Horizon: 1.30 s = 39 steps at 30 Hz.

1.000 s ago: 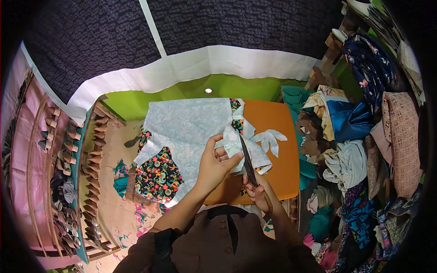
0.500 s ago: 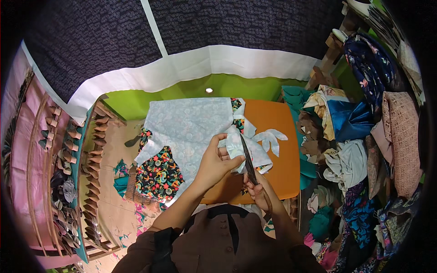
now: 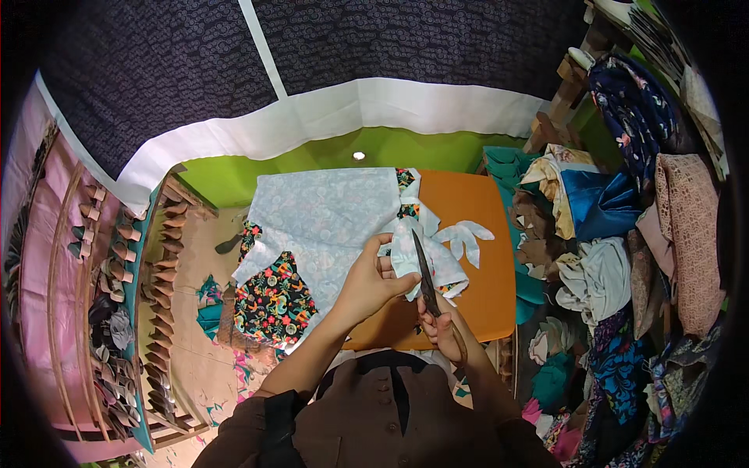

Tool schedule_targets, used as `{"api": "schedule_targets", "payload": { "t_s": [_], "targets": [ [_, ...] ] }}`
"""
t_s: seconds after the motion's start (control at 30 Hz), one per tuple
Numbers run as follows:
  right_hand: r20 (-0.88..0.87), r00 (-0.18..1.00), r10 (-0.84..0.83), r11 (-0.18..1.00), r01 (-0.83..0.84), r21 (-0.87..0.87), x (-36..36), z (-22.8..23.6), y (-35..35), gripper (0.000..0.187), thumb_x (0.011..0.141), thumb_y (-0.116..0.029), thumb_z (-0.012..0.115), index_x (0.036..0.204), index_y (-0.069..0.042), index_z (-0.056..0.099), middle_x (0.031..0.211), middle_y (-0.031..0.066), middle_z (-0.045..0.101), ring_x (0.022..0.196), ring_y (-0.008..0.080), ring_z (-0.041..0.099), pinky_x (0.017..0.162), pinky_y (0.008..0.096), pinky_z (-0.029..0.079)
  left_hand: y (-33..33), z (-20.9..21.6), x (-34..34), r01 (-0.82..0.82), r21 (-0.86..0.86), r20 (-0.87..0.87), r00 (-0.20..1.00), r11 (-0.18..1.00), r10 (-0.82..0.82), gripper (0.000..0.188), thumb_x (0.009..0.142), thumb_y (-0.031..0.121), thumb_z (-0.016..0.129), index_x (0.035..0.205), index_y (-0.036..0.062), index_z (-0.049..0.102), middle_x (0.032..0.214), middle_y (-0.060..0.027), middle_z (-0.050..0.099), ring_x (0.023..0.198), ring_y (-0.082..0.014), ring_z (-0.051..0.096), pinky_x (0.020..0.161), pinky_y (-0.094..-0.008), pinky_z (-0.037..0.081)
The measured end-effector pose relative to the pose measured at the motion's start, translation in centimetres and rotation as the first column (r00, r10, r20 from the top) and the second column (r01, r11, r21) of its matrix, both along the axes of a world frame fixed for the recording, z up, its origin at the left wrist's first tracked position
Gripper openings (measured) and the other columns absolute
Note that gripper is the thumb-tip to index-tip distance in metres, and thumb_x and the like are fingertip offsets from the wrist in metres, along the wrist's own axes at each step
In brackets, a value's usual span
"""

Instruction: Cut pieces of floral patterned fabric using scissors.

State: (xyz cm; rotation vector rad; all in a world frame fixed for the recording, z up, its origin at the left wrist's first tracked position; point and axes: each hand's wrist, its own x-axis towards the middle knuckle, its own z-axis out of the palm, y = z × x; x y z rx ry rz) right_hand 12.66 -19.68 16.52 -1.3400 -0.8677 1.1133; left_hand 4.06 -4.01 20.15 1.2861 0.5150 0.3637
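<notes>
A large sheet of fabric [image 3: 320,199], pale on its upturned side, lies over the orange tabletop [image 3: 468,195]. Its folded-back part shows a black floral print [image 3: 275,303]. My left hand [image 3: 365,285] pinches a raised strip of this fabric [image 3: 404,251] between thumb and fingers, near the sheet's right side. In my right hand [image 3: 441,329] is a pair of dark fabric scissors [image 3: 426,285]. Their blades point away from me and lie against the right edge of the held strip; whether they are parted is hard to see. Just right of the blades rests a pale, leaf-shaped offcut [image 3: 466,238].
Heaps of folded cloth and scraps [image 3: 597,277] crowd the right side. On the left stands a wooden rack [image 3: 160,312] with rows of pegs. Fabric scraps [image 3: 209,308] lie on the floor beside the table. A dark patterned curtain [image 3: 390,47] hangs beyond the table.
The held strip has tilted slightly and spread toward me, and my left fingers have shifted a little. The scissors stay at its right edge, almost in the same place.
</notes>
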Motion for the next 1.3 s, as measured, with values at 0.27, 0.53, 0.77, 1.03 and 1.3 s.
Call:
{"api": "schedule_targets", "payload": {
  "t_s": [0.27, 0.53, 0.77, 1.03, 1.3],
  "targets": [
    [0.035, 0.999, -0.012, 1.0, 0.011, 0.017, 0.3, 0.4, 0.1, 0.056, 0.082, -0.056, 0.036, 0.093, -0.002, 0.042, 0.078, 0.0017, 0.04, 0.071, 0.0099, 0.037, 0.063, 0.0214, 0.032, 0.1, -0.4, -0.1, 0.053, -0.031, 0.035, 0.998, 0.998, -0.051, 0.058, 0.07, -0.004, 0.062, 0.118, -0.0037, 0.03, 0.086, -0.0082, 0.059, 0.071, -0.0091, 0.056, 0.06, -0.02, 0.044],
    [-0.13, 0.991, 0.042, 0.985, -0.063, -0.162, 0.7, 1.7, 0.6, 0.076, 0.064, -0.076, 0.034, 0.091, -0.005, 0.04, 0.073, -0.0033, 0.033, 0.058, 0.0027, 0.029, 0.048, 0.0157, 0.024, 0.1, 0.2, -0.4, 0.049, 0.001, 0.013, 0.999, 0.999, -0.049, 0.045, 0.073, 0.005, 0.063, 0.109, -0.004, 0.038, 0.08, -0.0058, 0.058, 0.068, -0.006, 0.054, 0.059, -0.0195, 0.043],
    [0.113, 0.993, 0.037, 0.998, -0.032, -0.047, 0.9, 0.5, 0.2, 0.075, 0.068, -0.073, 0.034, 0.092, -0.002, 0.04, 0.077, -0.0003, 0.034, 0.062, 0.0048, 0.028, 0.052, 0.0168, 0.026, 0.1, -1.7, -0.2, -0.066, 0.044, 0.043, 0.997, 0.997, 0.064, 0.02, 0.079, 0.017, 0.06, 0.081, 0.0012, 0.047, 0.063, 0.0039, 0.046, 0.057, -0.001, 0.041, 0.048, -0.0178, 0.033],
    [-0.007, 0.999, 0.048, 0.999, -0.048, 0.018, 0.5, -0.5, -0.4, 0.069, 0.076, -0.067, 0.031, 0.098, -0.003, 0.041, 0.077, 0.001, 0.037, 0.063, 0.0082, 0.034, 0.054, 0.0223, 0.031, -1.7, 0.3, 0.2, -0.183, 0.168, -0.035, 0.981, 0.969, 0.191, 0.027, 0.079, 0.017, 0.06, 0.06, 0.0034, 0.046, 0.05, 0.0059, 0.039, 0.047, -0.0012, 0.031, 0.041, -0.0198, 0.024],
    [-0.004, 0.998, 0.066, 0.998, -0.066, -0.009, 0.7, -3.2, -0.6, 0.076, 0.075, -0.068, 0.027, 0.108, 0.0, 0.038, 0.076, 0.0009, 0.038, 0.064, 0.0085, 0.035, 0.056, 0.0221, 0.032, -1.9, -0.5, 0.2, -0.219, 0.289, -0.072, 0.966, 0.932, 0.249, 0.038, 0.076, 0.017, 0.063, 0.053, 0.0064, 0.035, 0.049, 0.0065, 0.033, 0.047, -0.0017, 0.028, 0.04, -0.0206, 0.022]
  ]
}}
